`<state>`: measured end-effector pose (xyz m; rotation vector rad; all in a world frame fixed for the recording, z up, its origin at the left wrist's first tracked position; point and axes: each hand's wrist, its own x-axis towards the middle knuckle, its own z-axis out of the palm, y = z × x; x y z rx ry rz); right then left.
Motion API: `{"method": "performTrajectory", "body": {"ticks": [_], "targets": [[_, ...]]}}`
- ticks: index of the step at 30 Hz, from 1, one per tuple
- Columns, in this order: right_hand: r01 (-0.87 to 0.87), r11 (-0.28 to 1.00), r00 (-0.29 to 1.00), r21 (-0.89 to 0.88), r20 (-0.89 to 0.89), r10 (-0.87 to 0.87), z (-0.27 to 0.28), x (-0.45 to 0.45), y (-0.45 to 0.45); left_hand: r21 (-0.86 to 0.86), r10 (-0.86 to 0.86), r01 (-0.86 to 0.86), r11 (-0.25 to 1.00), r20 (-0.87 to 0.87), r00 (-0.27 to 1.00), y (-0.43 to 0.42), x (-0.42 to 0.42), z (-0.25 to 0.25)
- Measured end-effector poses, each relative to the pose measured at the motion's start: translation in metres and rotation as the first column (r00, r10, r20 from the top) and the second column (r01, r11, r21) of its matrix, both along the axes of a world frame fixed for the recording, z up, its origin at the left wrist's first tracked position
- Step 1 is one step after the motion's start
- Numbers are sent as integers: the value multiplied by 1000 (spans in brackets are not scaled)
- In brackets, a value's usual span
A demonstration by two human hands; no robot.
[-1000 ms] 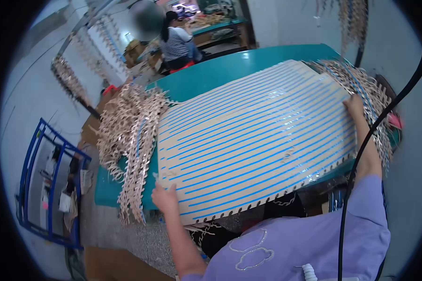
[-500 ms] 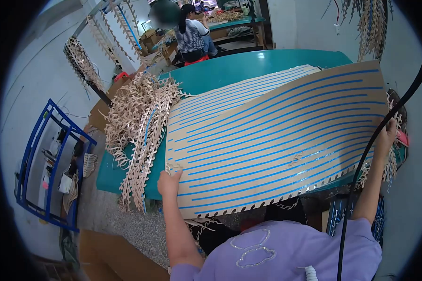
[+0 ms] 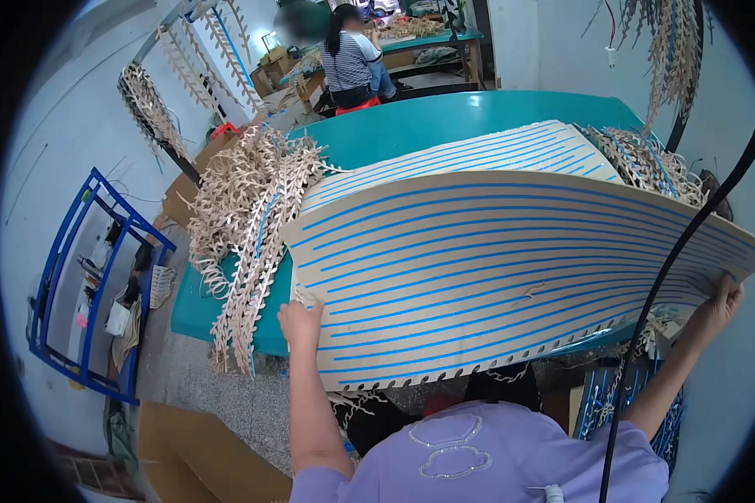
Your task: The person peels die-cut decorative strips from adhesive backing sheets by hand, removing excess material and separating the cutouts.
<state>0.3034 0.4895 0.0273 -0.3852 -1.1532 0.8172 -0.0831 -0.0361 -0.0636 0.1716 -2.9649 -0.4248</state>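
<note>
A large beige sheet with blue stripes [image 3: 461, 251] is stretched between my two hands, its far side curled upward and its near edge notched. My left hand [image 3: 300, 323] grips the sheet's left edge, thumb on top. Out at the right, my right hand [image 3: 716, 308] is closed on the sheet's right end. Underneath lies a stack of similar striped sheets [image 3: 528, 144] on the green table [image 3: 377, 126]. Beside my left hand a heap of cut beige leaf-shaped strips [image 3: 252, 184] hangs over the table's edge.
More cut strips [image 3: 646, 163] lie at the table's right end. A black cable [image 3: 671, 251] hangs across the right side. A blue metal frame [image 3: 101, 293] stands at left, a cardboard box [image 3: 201, 444] below. A person [image 3: 348, 63] sits at a farther table.
My right hand has moved right and downward, pulling the striped sheet's right end with it. The sheet now bows up more, uncovering the strips at the table's right end. My left hand stays near its place.
</note>
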Motion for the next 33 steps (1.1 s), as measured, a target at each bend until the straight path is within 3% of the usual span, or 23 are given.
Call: {"method": "performTrajectory", "body": {"ticks": [3, 4, 6, 7, 10, 11, 13, 15, 16, 17, 19, 20, 21, 23, 24, 25, 26, 27, 29, 30, 31, 33], "targets": [[-14, 999, 1000, -34, -25, 13, -12, -2, 49, 88, 6, -6, 996, 6, 1000, 2, -1, -2], [-29, 999, 1000, -24, -7, 29, -16, -1, 69, 361, -84, 88, 928, -26, 996, -6, -11, -15], [-58, 998, 998, -8, 25, 58, -27, 1, 96, 786, -220, 258, 563, -158, 963, -22, -29, -31], [-58, 998, 998, -6, 20, 58, -32, 1, 103, 785, -220, 261, 561, -163, 962, -22, -27, -28], [-45, 987, 995, -155, -95, 31, -45, -3, 115, 930, -68, 322, 176, -315, 947, -27, -10, -6], [-44, 987, 995, -153, -97, 30, -51, -4, 121, 930, -68, 324, 174, -317, 946, -27, 0, 7], [-32, 970, 998, -241, -65, 16, -65, -8, 136, 919, 207, 381, 100, -394, 895, -24, 29, 49], [-23, 957, 999, -288, -53, 8, -79, -14, 151, 897, 155, 437, 67, -442, 883, -14, 50, 104], [181, 961, 970, -211, 198, -139, -78, -19, 164, 877, 114, 479, 27, -479, 870, -7, 50, 120], [355, 931, 858, -84, 424, -289, -77, -27, 175, 880, 118, 474, 23, -474, 873, -1, 37, 120], [375, 927, 819, 6, 466, -335, -82, -54, 195, 848, 57, 465, 253, -493, 868, 3, -5, 100], [395, 914, 780, 88, 493, -385, -90, -68, 203, 816, -3, 457, 355, -488, 873, -4, -44, 67], [396, 914, 781, 88, 491, -386, -102, -77, 212, 770, -63, 449, 454, -475, 878, -9, -82, 28], [325, 940, 660, -103, 736, -148, -126, -95, 228, 506, -126, 360, 784, -438, 890, 3, -97, -16], [325, 940, 663, -101, 733, -151, -136, -102, 223, 486, -128, 340, 805, -418, 900, -3, -113, -56], [314, 947, 604, 64, 756, -252, -147, -108, 209, 464, -131, 323, 825, -398, 908, -10, -122, -84], [293, 929, 546, 227, 758, -357, -151, -113, 196, 463, -134, 330, 822, -406, 904, -10, -117, -80], [298, 928, 549, 224, 755, -359, -148, -114, 184, 470, -166, 310, 826, -323, 932, -11, -106, -68], [351, 895, 294, 275, 875, -384, -128, -109, 159, 477, -193, 284, 832, -230, 954, -18, -81, -45], [365, 879, 154, 305, 912, -380, -125, -109, 153, 714, -199, 181, 677, -60, 978, -25, -66, -34], [361, 882, 152, 303, 914, -376, -129, -112, 154, 878, -243, 27, 478, 103, 964, -33, -53, -24], [396, 808, 41, 437, 871, -490, -142, -118, 159, 881, -304, -32, 471, 196, 932, -58, -29, -14]]}}
